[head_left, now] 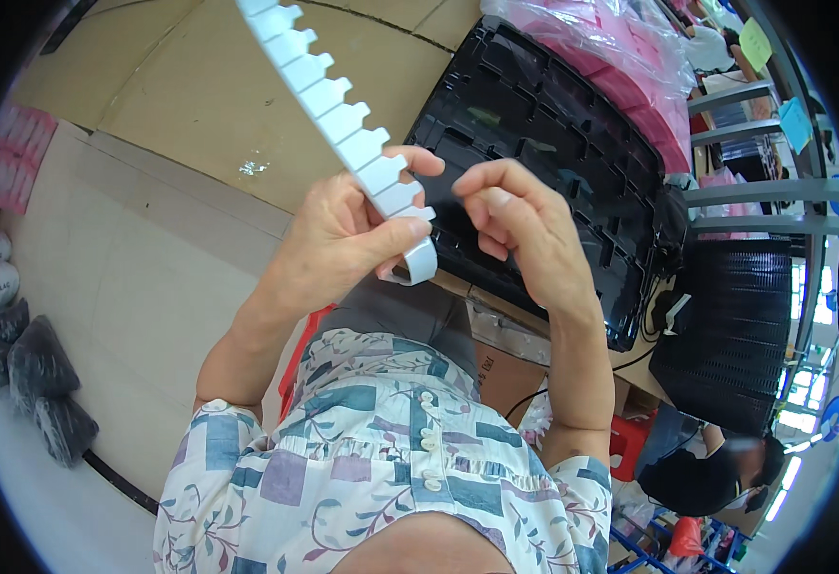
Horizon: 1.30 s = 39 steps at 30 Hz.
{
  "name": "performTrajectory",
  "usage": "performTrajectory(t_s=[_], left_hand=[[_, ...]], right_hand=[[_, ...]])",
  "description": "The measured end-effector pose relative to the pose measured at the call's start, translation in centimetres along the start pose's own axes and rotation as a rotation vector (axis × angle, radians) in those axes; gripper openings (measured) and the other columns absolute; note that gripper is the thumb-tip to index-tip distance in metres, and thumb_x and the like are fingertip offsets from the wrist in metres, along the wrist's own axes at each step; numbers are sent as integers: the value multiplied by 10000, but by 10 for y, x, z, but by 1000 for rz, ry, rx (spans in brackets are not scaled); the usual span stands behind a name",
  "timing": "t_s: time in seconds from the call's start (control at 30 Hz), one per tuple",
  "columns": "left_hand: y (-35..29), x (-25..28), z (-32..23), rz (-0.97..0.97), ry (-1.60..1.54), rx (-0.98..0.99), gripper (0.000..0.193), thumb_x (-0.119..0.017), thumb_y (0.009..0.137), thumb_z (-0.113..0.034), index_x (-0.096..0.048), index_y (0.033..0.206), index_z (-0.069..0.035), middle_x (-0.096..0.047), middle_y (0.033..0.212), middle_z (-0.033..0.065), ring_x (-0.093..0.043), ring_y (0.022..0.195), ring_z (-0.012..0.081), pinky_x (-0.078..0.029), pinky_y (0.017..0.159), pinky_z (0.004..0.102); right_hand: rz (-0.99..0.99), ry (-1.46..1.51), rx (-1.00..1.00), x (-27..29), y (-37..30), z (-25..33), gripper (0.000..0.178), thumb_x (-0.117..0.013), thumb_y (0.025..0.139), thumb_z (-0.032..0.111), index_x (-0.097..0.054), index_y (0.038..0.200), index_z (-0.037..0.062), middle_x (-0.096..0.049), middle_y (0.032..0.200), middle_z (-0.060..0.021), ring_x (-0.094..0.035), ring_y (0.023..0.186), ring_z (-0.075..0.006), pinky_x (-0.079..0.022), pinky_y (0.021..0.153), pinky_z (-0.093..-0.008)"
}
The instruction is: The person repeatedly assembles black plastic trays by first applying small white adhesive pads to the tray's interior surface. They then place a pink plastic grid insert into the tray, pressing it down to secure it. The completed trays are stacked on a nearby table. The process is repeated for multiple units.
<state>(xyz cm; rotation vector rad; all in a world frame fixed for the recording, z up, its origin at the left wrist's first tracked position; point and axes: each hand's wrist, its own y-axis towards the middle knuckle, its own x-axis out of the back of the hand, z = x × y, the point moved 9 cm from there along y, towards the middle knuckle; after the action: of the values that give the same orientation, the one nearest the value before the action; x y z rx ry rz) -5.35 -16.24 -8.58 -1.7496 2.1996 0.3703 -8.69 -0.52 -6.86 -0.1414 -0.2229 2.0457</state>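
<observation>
A long white strip of joined tabs point(345, 122), notched along one edge, rises from my left hand point(328, 234) toward the upper left. That hand pinches it between thumb and fingers near its lower end, which curls back under the thumb. Just right of the strip is my right hand point(525, 225), apart from it, thumb and fingers curled together. Whether anything small sits between those fingertips cannot be made out. Behind the right hand lies a large black plastic tray point(496, 86) with rows of moulded recesses.
Cardboard point(218, 86) covers the table ahead. Pink trays in clear plastic point(620, 57) stand beyond the black tray. A stack of black ribbed trays point(730, 335) is at right. Black bags point(41, 364) lie on the floor at left. Another person point(702, 469) sits at lower right.
</observation>
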Motion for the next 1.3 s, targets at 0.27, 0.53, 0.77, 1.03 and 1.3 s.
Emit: performTrajectory(t_s=[0.27,0.53,0.77,1.03,1.3], left_hand=[[6,-5,-11,-68,199,-139,438,-757,837,16,-538,1215,-20,-587,1009,37,-640,835,91,-539,626,231],[20,-7,0,159,-117,6,185,-708,895,-99,-646,1047,-16,-665,873,72,-615,648,95,-516,538,249],[27,-5,-11,-88,151,-139,171,-697,927,-158,-671,856,-5,-640,694,15,-531,513,48,-402,461,205],[31,-12,-12,-139,226,-218,73,-648,949,-91,-648,929,-21,-648,792,44,-603,643,87,-472,558,224],[39,-21,5,4,-269,4,50,-652,952,-85,-637,961,-39,-654,936,52,-600,782,80,-479,619,228]], right_hand=[[31,-241,212,-18,2,21,182,-742,901,167,-715,915,-13,-632,718,25,-515,665,-25,-429,594,-207],[-31,-265,116,-9,2,24,174,-719,903,159,-708,861,-10,-606,703,39,-474,636,-17,-386,557,-205],[-192,-488,322,-10,-6,43,163,-710,866,136,-678,796,-8,-574,654,0,-487,585,-43,-387,521,-226],[-405,-1402,1405,-61,-57,67,89,-725,744,34,-662,806,21,-442,672,-7,-444,522,-122,-351,449,-263],[-184,-942,687,-11,-13,84,102,-750,729,40,-685,808,46,-503,678,13,-505,520,-147,-423,467,-286]])
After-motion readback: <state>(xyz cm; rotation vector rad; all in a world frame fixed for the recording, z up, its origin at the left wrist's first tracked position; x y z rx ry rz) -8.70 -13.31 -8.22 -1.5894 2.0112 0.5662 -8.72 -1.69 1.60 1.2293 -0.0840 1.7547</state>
